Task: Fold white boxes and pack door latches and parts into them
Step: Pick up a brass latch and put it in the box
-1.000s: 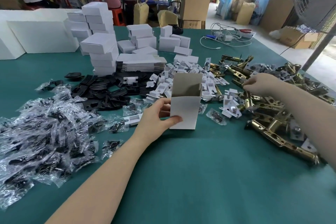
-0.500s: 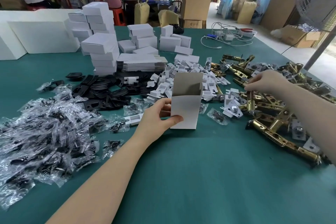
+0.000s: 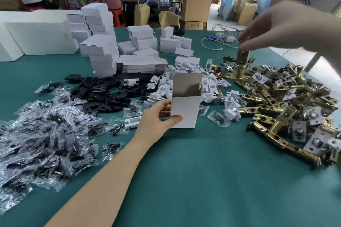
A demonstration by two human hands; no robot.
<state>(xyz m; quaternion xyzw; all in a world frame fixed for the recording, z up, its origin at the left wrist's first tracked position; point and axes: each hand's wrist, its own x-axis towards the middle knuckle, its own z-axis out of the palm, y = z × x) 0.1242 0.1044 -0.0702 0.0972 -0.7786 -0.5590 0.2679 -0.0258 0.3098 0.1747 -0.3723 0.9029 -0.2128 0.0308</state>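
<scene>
White box stands upright on the green tabletop near the middle of the view, its top flap raised and its mouth open toward the camera. The left hand holds it steady, thumb on the front face and fingers curled round the left side. Raised above and to the right, the right hand pinches a brass door latch by its upper end, so the latch hangs nearly vertical over the pile of brass latches that covers the right side of the tabletop. The latch is well apart from the box, up and to the right of its mouth.

The step in hand looks like carrying the latch across and lowering it into the box. To do it well, keep the latch hanging straight, bring it over the opening, and lower it end first so it clears the raised flap and the thin walls. The left hand should brace the box, which is light and may tip if the metal part catches its rim.
</scene>
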